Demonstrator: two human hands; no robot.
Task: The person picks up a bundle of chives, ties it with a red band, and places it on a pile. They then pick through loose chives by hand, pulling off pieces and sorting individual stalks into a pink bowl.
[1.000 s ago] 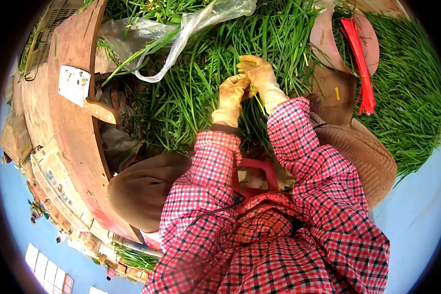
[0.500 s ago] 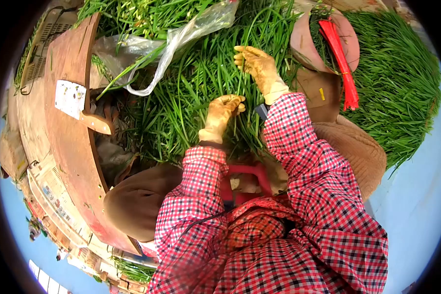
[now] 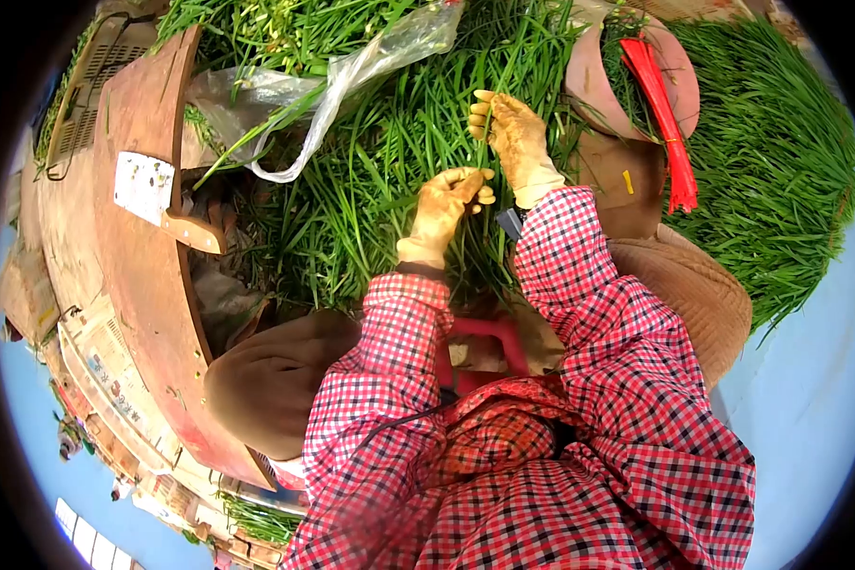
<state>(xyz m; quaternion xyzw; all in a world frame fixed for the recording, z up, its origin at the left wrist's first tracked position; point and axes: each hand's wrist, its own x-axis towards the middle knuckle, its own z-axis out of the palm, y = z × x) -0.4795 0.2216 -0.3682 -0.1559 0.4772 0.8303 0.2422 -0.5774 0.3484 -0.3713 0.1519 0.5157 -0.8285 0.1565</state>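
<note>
Both of my hands wear stained yellowish gloves and are over a loose heap of chives [image 3: 351,204]. My left hand [image 3: 446,209] is closed, its thumb and fingers pinched together over the leaves; what lies between the fingertips is largely hidden. Just above it and to the right, my right hand [image 3: 515,138] has its fingers curled around a thin green chive blade. A small gap separates the two hands.
A knife [image 3: 144,188] with a wooden handle lies on the wooden board [image 3: 138,294] at left. A clear plastic bag [image 3: 337,81] rests on the greens. Red strips [image 3: 660,123] lie over a pink rounded piece [image 3: 594,81]. Denser chives [image 3: 769,171] fill the right.
Both hands have shifted slightly right in view. My left hand has risen a little and turned toward the right hand, whose fingers have curled further in.
</note>
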